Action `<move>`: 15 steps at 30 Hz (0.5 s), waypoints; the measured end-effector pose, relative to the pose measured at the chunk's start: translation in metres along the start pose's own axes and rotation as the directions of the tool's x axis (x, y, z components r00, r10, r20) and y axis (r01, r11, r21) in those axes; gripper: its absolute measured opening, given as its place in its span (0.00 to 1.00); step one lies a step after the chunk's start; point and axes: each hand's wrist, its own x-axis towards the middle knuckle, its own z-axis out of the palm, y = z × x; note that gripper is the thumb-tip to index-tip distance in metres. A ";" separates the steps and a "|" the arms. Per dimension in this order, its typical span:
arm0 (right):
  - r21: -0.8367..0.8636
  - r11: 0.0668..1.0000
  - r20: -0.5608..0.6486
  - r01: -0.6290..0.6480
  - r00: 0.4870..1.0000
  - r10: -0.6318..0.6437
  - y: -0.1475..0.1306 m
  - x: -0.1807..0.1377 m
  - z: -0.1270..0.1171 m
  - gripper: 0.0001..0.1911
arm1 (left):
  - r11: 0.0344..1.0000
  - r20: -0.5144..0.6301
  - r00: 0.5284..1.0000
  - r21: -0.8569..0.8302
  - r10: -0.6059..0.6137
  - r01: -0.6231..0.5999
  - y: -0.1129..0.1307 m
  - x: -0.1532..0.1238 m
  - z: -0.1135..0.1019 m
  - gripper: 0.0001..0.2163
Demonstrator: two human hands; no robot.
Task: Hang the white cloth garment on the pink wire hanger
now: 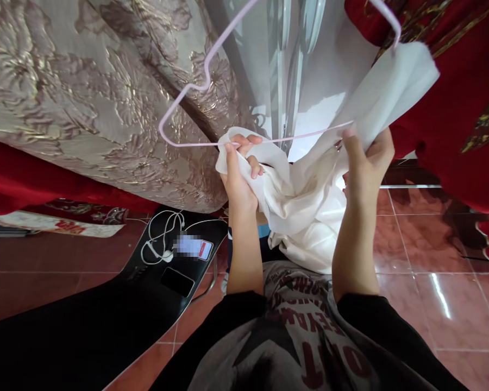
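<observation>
A pale pink clothes hanger (187, 144) is held up in front of me, its thin bottom bar running across the view. My left hand (242, 168) is closed around that bar together with a gathered edge of white cloth (309, 190). The cloth drapes between my hands and hangs down in folds before my shirt. My right hand (367, 146) grips the cloth near the hanger's right end, thumb toward the bar. Part of the cloth covers the hanger's right corner, and most right fingers are hidden behind it.
A black chair (85, 309) stands at left, carrying a lit phone (204, 250), a dark phone (177, 281) and a white cable (149, 247). An embossed beige curtain (106, 108) and red fabric (460, 119) hang either side of a pale metal gate (283, 70). The floor (415, 255) has red tiles.
</observation>
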 end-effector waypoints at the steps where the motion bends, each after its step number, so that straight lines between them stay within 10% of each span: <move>1: -0.031 0.999 -0.077 0.026 0.997 -0.028 -0.003 -0.005 0.006 0.21 | 1.000 0.009 1.000 -0.008 0.023 -0.023 -0.001 0.000 -0.001 0.16; 5: -0.069 0.997 -0.214 0.037 0.976 -0.051 -0.010 -0.009 0.010 0.19 | 0.999 0.022 0.999 -0.012 0.039 -0.039 -0.002 0.001 -0.006 0.18; 15: -0.126 0.992 0.149 0.023 0.989 -0.004 -0.068 0.010 -0.002 0.10 | 0.997 0.029 0.996 0.008 0.083 -0.083 -0.008 0.004 -0.010 0.16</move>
